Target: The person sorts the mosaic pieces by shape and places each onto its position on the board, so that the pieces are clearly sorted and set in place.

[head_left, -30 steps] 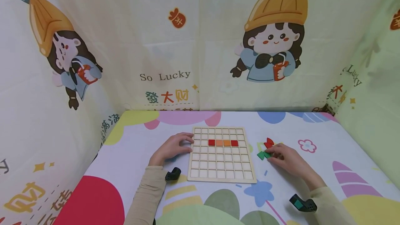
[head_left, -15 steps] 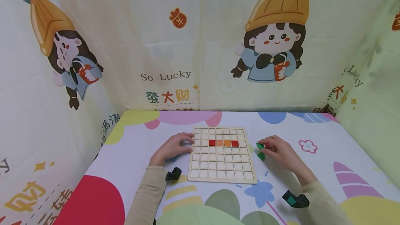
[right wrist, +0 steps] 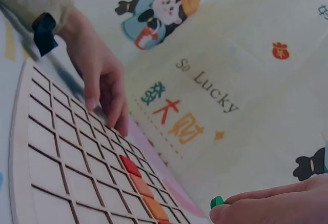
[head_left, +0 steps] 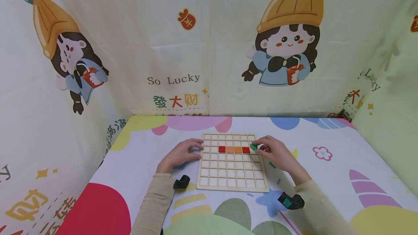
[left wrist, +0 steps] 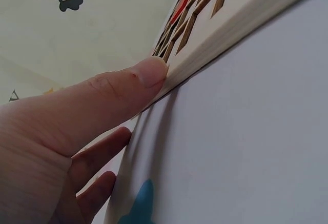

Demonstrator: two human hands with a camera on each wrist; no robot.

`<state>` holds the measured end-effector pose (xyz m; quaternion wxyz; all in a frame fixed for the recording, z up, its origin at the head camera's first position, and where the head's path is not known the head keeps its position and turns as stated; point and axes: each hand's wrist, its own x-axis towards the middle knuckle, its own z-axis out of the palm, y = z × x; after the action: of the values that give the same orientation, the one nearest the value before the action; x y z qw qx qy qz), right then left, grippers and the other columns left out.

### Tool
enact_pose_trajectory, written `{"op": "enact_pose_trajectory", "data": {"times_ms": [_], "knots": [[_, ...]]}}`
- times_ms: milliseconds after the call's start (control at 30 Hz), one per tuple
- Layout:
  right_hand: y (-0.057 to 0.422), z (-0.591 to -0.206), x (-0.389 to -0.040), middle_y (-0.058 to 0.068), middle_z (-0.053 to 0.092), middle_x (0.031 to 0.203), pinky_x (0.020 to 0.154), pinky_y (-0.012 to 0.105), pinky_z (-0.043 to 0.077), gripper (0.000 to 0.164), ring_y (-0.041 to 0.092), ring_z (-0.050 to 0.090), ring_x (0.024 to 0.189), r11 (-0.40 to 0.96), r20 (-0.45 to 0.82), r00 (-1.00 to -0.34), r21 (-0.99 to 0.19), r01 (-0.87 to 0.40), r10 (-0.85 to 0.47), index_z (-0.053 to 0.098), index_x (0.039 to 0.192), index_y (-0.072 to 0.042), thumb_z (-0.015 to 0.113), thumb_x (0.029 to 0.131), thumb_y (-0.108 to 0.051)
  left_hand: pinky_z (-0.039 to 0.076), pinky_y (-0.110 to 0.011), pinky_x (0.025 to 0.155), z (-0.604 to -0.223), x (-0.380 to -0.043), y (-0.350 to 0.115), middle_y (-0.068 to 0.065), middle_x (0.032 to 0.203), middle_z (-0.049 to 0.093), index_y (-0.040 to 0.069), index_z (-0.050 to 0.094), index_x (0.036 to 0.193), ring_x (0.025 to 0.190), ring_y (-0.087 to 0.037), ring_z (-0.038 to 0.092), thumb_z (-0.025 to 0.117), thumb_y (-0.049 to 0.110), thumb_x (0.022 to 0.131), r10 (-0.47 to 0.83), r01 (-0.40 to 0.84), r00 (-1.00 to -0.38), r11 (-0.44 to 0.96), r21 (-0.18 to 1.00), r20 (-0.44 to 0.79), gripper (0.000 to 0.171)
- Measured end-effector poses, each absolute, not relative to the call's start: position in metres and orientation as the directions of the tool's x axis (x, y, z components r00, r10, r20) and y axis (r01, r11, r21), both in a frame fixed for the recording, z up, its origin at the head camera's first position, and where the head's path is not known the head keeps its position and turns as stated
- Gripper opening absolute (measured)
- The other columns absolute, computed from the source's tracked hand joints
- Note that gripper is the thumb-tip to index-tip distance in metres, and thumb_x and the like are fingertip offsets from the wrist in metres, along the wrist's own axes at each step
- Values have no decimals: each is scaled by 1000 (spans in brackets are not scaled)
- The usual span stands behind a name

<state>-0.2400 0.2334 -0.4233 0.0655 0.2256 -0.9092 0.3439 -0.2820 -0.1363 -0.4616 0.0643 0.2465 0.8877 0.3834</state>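
Note:
A pale wooden grid board (head_left: pixel 230 173) lies on the table. One row holds a red square tile (head_left: pixel 221 149), two orange tiles (head_left: pixel 238 149) and a second red tile (head_left: pixel 246 150). My left hand (head_left: pixel 179 154) rests at the board's left side, its thumb (left wrist: pixel 151 72) touching the edge. Between thumb and fingertips, my right hand (head_left: pixel 275 152) pinches a small green tile (head_left: pixel 253 147) over the right end of that row. In the right wrist view the green tile (right wrist: pixel 217 201) shows only partly past the fingertips. Another green piece (head_left: pixel 272 165) lies on the table, partly hidden below the right hand.
A printed cloth (head_left: pixel 156 130) covers the tabletop. Patterned curtains stand behind it (head_left: pixel 228 97) and at both sides. Black cameras are strapped to the left wrist (head_left: pixel 181 182) and right wrist (head_left: pixel 290 201).
My right hand has picked up a green tile from the pieces at the right and carried it left to the board's edge. My left hand stays at the board.

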Motion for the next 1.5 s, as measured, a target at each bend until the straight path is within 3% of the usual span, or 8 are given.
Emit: {"op": "enact_pose_trajectory", "data": {"times_ms": [800,1500], "knots": [[171,-436,-256,3,65,109,83,36,55,25,16,65,89,594,176,-891,-689,-415,-419,72,113,-11,72,88,-12,30,-45,115,-459,-282,-136,0,140,54,13,72,110,137,-24,41,77,19,85,490,388,-869,587,711,70,26],[134,-444,-257,-4,66,93,75,30,51,18,9,57,78,656,97,-909,-662,-362,-405,74,105,-10,74,86,-11,30,-44,115,-461,-282,-136,1,141,54,14,71,111,138,-23,40,77,19,85,491,391,-868,589,707,71,27]]}}
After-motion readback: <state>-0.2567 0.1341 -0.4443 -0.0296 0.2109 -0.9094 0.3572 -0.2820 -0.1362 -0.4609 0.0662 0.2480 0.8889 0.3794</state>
